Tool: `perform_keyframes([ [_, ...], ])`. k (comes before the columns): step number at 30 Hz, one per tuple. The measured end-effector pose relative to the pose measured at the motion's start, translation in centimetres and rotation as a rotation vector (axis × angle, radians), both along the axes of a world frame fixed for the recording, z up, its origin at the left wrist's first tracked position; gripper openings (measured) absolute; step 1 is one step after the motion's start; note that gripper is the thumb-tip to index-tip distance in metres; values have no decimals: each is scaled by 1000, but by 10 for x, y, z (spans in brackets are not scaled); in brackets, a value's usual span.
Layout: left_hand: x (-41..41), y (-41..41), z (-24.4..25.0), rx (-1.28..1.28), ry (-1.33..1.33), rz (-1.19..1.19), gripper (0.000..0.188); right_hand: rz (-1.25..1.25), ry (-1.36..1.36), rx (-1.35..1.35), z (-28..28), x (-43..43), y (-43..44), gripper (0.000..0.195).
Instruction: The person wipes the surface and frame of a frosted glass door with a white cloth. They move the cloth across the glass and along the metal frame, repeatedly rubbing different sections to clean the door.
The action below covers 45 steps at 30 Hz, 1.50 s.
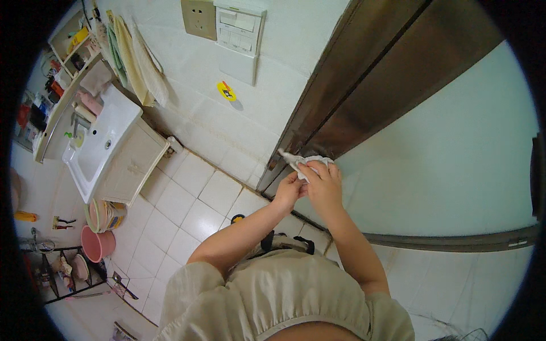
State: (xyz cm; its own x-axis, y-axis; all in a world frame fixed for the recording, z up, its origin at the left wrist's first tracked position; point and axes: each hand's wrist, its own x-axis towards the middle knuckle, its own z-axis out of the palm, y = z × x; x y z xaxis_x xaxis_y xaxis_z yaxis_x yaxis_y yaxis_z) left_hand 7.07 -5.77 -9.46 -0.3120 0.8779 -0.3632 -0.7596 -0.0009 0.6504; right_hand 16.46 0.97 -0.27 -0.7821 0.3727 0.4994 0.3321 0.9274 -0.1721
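Observation:
A crumpled white cloth or tissue [291,159] is between my two hands, one thin end sticking out to the left. My right hand [322,185] grips it from above, the fingers spread over the white material. Just left of that, my left hand [290,189] pinches its lower edge; some of the fingertips are hidden. Both hands are in front of the dark brown door frame [341,91]. Beside them to the right is a frosted glass door panel [431,157].
At left stands a white washbasin [96,155] on a cabinet [132,164]. A pink bucket [98,244] and a black rack [70,273] are below it. Towels [136,64] hang near a socket [199,19] and a switch panel [236,34]. White tiles [200,219] cover the floor.

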Motion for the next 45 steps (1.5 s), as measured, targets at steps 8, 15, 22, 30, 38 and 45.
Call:
perform_keyframes([
  [8, -1, 3, 2, 27, -54, -14, 17, -118, -266, -50, 5, 29, 9, 39],
  [15, -3, 2, -7, -3, -75, -21, 16, -43, -32, -29, -5, -1, -1, 35],
  [22, -14, -6, -4, 124, -323, -13, 23, -168, -62, 28, -11, 19, -2, 45],
  [30, -7, -17, 12, 62, -345, 243, 37, -46, -23, 38, -20, -7, -24, 42],
  [38, -21, -33, 40, 297, 1229, 291, 48, 10, 191, -135, -48, -4, -11, 38],
  [45, -29, -8, 57, 174, 1599, 257, 46, -225, 265, -314, -71, 30, -11, 40],
])
